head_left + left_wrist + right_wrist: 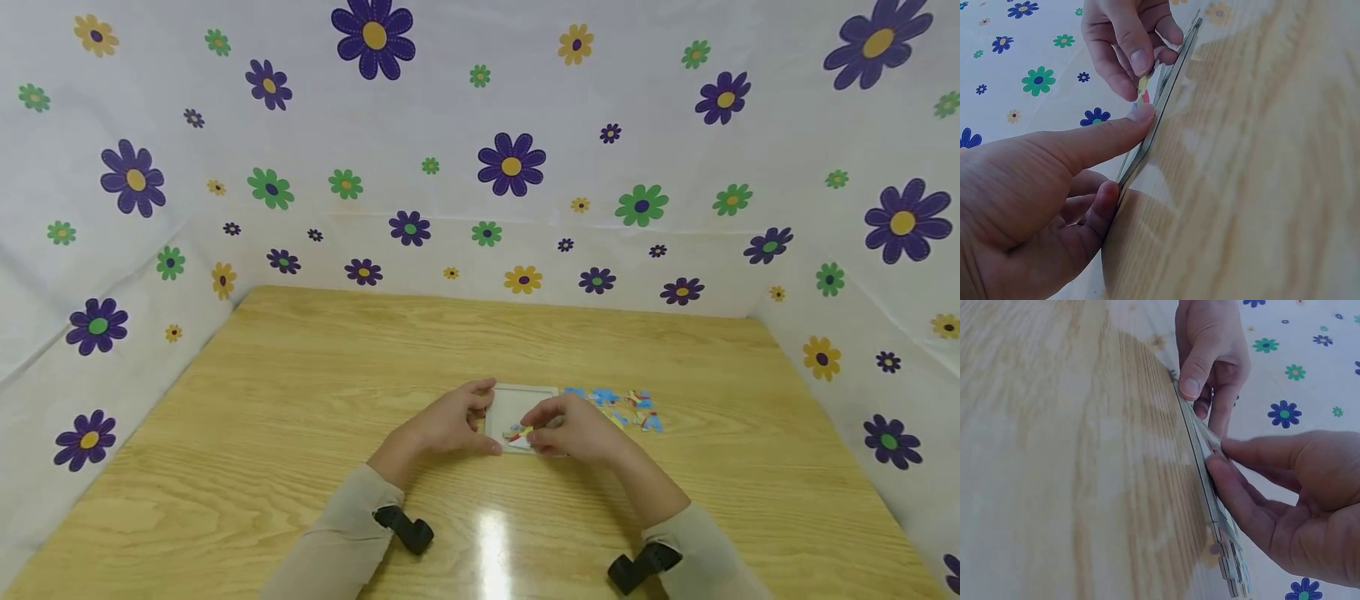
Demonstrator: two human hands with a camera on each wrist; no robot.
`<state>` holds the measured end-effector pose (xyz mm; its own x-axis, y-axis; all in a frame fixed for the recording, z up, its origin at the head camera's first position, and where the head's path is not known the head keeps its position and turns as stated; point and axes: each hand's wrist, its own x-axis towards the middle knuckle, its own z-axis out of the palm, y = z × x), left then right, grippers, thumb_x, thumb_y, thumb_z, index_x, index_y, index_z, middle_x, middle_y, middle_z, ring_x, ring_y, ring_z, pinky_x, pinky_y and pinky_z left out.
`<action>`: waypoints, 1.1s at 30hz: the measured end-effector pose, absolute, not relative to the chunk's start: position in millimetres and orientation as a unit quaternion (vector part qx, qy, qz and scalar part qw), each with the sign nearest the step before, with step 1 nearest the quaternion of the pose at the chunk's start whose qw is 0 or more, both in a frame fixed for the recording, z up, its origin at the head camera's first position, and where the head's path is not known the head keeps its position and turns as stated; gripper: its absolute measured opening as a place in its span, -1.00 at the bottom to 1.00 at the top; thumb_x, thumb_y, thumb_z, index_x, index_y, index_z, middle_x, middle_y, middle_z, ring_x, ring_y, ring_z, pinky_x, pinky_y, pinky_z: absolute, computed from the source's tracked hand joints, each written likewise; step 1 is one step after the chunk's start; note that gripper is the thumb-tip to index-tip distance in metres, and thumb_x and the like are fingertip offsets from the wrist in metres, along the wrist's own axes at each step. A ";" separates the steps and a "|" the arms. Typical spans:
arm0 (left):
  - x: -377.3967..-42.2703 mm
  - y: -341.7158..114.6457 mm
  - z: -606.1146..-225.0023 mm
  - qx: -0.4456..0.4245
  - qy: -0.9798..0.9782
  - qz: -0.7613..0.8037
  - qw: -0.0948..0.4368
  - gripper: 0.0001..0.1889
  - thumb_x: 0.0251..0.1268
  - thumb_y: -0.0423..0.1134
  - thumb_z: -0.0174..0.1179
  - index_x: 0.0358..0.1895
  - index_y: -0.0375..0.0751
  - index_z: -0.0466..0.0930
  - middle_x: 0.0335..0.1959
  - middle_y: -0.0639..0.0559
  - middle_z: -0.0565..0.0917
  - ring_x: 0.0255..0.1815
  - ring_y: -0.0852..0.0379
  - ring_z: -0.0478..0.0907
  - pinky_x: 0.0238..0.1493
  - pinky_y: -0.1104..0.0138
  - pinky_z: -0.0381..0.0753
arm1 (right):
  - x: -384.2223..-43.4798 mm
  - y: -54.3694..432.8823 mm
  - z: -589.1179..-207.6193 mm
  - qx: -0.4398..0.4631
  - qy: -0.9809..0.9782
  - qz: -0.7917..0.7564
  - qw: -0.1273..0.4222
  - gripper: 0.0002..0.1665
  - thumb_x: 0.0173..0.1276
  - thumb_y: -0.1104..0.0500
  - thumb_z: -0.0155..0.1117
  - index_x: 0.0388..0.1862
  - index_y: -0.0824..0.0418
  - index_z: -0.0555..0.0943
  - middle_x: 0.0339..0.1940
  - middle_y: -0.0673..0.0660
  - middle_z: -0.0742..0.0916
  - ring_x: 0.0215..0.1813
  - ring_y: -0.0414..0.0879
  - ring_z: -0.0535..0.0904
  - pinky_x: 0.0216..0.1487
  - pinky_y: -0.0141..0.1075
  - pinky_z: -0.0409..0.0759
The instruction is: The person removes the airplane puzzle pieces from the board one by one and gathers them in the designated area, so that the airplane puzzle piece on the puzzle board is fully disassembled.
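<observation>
A shallow pale puzzle tray [517, 404] with a raised rim lies on the table. My left hand [450, 421] holds its left side, with the thumb at the near corner and the fingers toward the far corner. In the left wrist view, that thumb [1113, 134] lies along the tray's edge. Over the near part of the tray, my right hand [577, 429] pinches a colourful jigsaw piece [516, 435] between thumb and fingers. The piece is tilted, and its exact contact with the tray is hard to see.
Several loose jigsaw pieces [645, 421] in blue, yellow and red lie just right of the tray, partly behind the right hand. The wooden table [300, 375] is bounded at the back and sides by a white flowered cloth [450, 108].
</observation>
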<state>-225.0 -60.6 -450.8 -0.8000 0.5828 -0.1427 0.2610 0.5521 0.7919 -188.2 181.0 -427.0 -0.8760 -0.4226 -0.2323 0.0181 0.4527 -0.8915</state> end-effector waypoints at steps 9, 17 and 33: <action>-224.4 -57.9 -447.0 0.250 0.853 0.413 0.199 -0.13 0.07 -0.13 0.53 0.44 -0.35 0.34 0.61 0.10 0.14 -0.23 0.18 0.40 -0.20 0.43 0.43 | -186.7 189.2 -422.8 -0.151 0.802 -0.530 0.231 -0.77 0.42 0.31 0.26 -0.03 0.43 0.67 -0.19 0.29 0.74 -0.26 -0.03 0.73 -0.18 -0.15 0.74; -223.5 -60.5 -446.4 0.250 0.859 0.398 0.201 -0.11 0.10 -0.14 0.52 0.47 -0.31 0.28 0.63 0.11 0.09 -0.20 0.18 0.39 -0.15 0.39 0.42 | -185.8 203.8 -424.7 -0.135 0.805 -0.532 0.225 -0.75 0.45 0.29 0.23 0.02 0.40 0.64 -0.14 0.29 0.66 -0.20 -0.04 0.71 -0.14 -0.20 0.73; -225.4 -61.6 -449.0 0.253 0.860 0.393 0.204 -0.09 0.09 -0.12 0.52 0.50 -0.28 0.25 0.64 0.14 0.06 -0.14 0.17 0.39 -0.08 0.35 0.43 | -176.3 229.7 -421.4 -0.130 0.832 -0.507 0.186 -0.61 0.37 0.17 0.38 0.08 0.37 0.63 -0.12 0.23 0.72 -0.12 -0.05 0.67 -0.09 -0.31 0.66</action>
<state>-225.4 -61.6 -449.0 -0.7887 0.5956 -0.1526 0.2746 0.5633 0.7793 -176.3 229.7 -421.4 -0.8971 -0.4048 -0.1772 -0.0278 0.4519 -0.8916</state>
